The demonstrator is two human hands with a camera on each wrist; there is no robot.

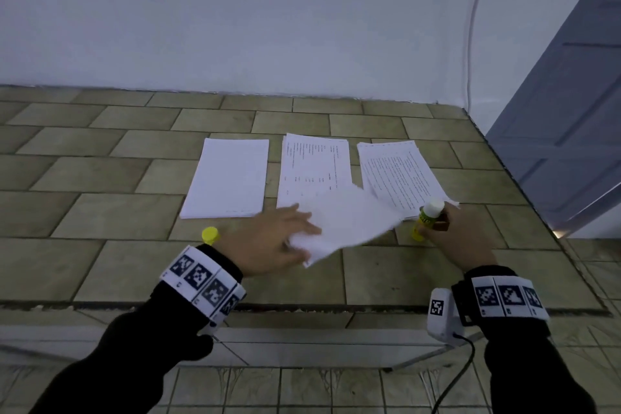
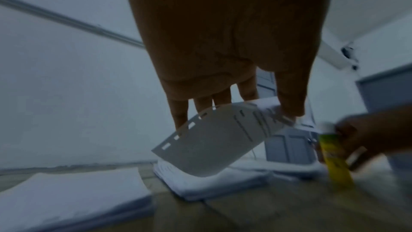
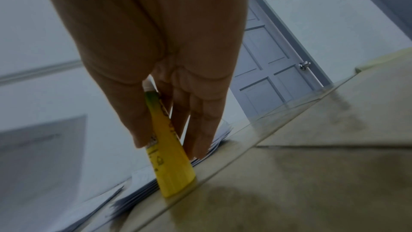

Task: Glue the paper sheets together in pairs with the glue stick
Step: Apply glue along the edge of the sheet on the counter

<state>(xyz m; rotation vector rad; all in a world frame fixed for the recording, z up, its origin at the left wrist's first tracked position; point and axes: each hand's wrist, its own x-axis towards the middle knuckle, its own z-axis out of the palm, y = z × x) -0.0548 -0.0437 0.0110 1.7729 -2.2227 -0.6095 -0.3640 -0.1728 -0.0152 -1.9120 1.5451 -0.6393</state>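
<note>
Three paper stacks lie on the tiled floor: a blank left stack, a printed middle stack and a printed right stack. My left hand pinches a loose white sheet by its near corner and holds it lifted over the middle stack; the sheet hangs curved below the fingers. My right hand grips the uncapped yellow glue stick, whose base stands on the floor beside the right stack. The yellow cap lies on the floor by my left wrist.
A white wall rises behind the stacks. A grey door stands at the right. A step edge crosses the floor near my wrists, and a black cable trails from the right wrist camera.
</note>
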